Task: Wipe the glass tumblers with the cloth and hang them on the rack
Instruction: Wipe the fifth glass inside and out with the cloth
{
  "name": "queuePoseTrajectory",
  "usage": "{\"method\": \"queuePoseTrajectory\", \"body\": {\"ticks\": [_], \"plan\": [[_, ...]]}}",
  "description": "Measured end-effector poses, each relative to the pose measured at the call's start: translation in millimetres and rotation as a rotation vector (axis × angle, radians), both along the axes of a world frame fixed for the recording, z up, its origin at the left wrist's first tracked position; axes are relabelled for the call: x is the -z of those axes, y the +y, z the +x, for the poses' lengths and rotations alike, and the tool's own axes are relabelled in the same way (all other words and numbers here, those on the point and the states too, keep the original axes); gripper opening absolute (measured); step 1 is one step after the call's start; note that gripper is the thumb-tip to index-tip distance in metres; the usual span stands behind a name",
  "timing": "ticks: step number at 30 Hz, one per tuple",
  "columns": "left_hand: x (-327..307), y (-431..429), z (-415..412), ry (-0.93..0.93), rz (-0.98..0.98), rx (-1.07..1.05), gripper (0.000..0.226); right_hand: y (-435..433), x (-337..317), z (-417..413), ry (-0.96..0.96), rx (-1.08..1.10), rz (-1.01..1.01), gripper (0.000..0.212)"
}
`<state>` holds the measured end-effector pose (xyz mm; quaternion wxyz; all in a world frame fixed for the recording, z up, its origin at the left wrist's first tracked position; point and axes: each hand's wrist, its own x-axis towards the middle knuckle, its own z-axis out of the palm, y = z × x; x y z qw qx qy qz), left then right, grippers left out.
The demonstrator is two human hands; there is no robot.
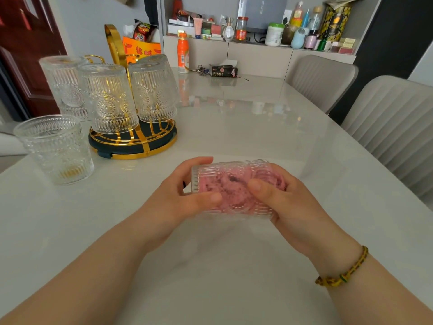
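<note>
Tumbler [232, 171] between left hand [174, 195], right hand [293, 202]; rack [134, 148] well apart

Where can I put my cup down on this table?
Bare table runs between the rack and the chairs, and nearer, this side of the held glass. It's crowded at the left, around the rack and the loose glass.

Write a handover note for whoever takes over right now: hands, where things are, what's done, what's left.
Left hand and right hand: both grip the held tumbler, which lies sideways above the table.
Cloth: pink, stuffed inside it.
Done: at least three hung tumblers are upside down on the rack.
Left: finish wiping this one and hang it, then do the upright tumbler left of the rack; whether that one is wiped, I cannot tell.
</note>
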<state>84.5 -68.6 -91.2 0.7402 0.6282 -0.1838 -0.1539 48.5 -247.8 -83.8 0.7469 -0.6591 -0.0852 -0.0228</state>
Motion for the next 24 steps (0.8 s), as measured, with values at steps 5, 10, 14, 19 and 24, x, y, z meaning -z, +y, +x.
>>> {"method": "queuePoseTrajectory", "body": {"ticks": [5,10,14,19,24], "plan": [[-1.1,2.2,2.6,0.123,-0.055,0.057,0.049,1.2,-7.6,-6.7,-0.067,-0.058,-0.111,0.038],[-4.5,2.1,0.0,0.316,-0.085,0.100,0.028,2.9,-13.1,-11.4,-0.111,-0.083,-0.246,0.041],[-7.8,2.8,-0.1,0.387,-0.086,0.120,0.032,-6.5,-7.2,-6.1,0.011,-0.203,-0.088,0.060],[-3.7,5.3,5.1,0.428,-0.070,0.160,0.038,-9.4,-6.9,-3.0,0.115,-0.336,0.100,0.062],[-1.9,4.8,6.1,0.420,-0.017,0.194,0.052,-4.9,-7.0,-5.7,0.026,-0.178,-0.139,0.032]]}}
